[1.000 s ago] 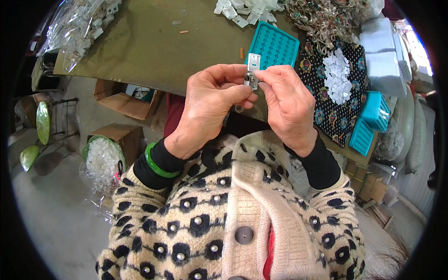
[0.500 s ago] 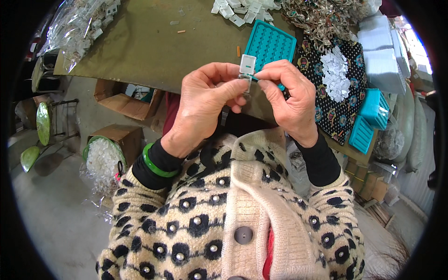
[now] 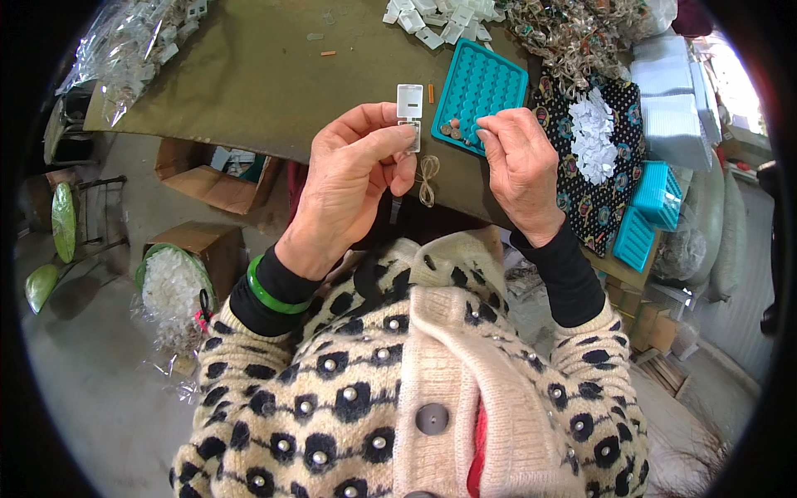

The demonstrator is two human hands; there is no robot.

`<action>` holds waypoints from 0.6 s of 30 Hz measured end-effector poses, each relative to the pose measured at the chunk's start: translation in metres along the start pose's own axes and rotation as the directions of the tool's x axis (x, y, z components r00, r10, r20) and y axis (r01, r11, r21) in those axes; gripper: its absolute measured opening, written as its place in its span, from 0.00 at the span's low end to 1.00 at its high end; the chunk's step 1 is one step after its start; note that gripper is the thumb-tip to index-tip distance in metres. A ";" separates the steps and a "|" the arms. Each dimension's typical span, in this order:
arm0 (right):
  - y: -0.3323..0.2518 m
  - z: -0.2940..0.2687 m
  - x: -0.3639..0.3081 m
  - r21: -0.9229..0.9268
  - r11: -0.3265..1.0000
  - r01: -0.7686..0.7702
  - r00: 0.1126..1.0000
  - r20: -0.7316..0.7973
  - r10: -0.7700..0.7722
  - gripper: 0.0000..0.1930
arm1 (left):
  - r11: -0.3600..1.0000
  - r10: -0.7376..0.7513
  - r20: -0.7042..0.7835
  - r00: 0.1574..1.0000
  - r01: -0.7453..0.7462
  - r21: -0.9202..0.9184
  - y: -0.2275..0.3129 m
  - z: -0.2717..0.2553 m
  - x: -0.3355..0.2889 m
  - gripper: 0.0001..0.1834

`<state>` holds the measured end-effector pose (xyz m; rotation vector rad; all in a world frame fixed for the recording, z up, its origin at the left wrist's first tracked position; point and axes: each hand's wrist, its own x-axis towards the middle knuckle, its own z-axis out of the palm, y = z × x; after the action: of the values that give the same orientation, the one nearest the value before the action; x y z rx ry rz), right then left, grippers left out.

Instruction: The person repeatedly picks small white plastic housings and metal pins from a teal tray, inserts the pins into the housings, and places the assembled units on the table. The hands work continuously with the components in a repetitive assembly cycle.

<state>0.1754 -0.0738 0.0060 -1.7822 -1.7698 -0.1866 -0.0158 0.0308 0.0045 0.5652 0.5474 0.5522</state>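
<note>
My left hand (image 3: 342, 178) pinches a small white hinged box (image 3: 409, 102) between thumb and fingers, its lid standing up and its lower half partly behind the thumb. A green bangle (image 3: 270, 292) circles that wrist. My right hand (image 3: 525, 170) is at the near right corner of a teal dimpled tray (image 3: 480, 76), thumb and fingers drawn together. Whatever lies between those fingertips is hidden. Small round brownish pieces (image 3: 453, 130) sit in the tray just left of them. A thin looped cord (image 3: 427, 180) lies on the table between my hands.
White boxes (image 3: 440, 17) are heaped at the far edge, beside tangled clear and brownish parts (image 3: 573, 33). White flakes (image 3: 593, 137) lie on a patterned cloth at right, near stacked teal trays (image 3: 656, 199). A bagged pile (image 3: 141, 50) occupies the far left; a full bin (image 3: 176, 286) stands below.
My right hand has left the box and moved right to the tray. My left hand, still holding the box, has shifted slightly left, and the cord and brownish pieces have come into sight.
</note>
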 end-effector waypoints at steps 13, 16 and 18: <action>-0.005 -0.007 0.002 -0.056 0.996 0.067 0.970 0.236 -0.052 0.07 | 0.999 0.019 0.132 0.991 -0.014 -0.037 0.000 -0.010 0.004 0.17; -0.004 -0.010 0.003 0.033 0.999 0.000 0.965 0.263 -0.008 0.07 | 0.999 0.011 0.133 0.991 -0.007 -0.031 0.001 -0.009 0.003 0.17; -0.002 -0.010 0.003 0.055 0.998 0.003 0.967 0.254 -0.017 0.07 | 0.999 0.008 0.140 0.990 -0.004 -0.032 0.001 -0.008 0.003 0.17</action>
<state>0.1768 -0.0764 0.0160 -1.8241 -1.9404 0.0905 -0.0184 0.0361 -0.0014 0.5713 0.4038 0.5219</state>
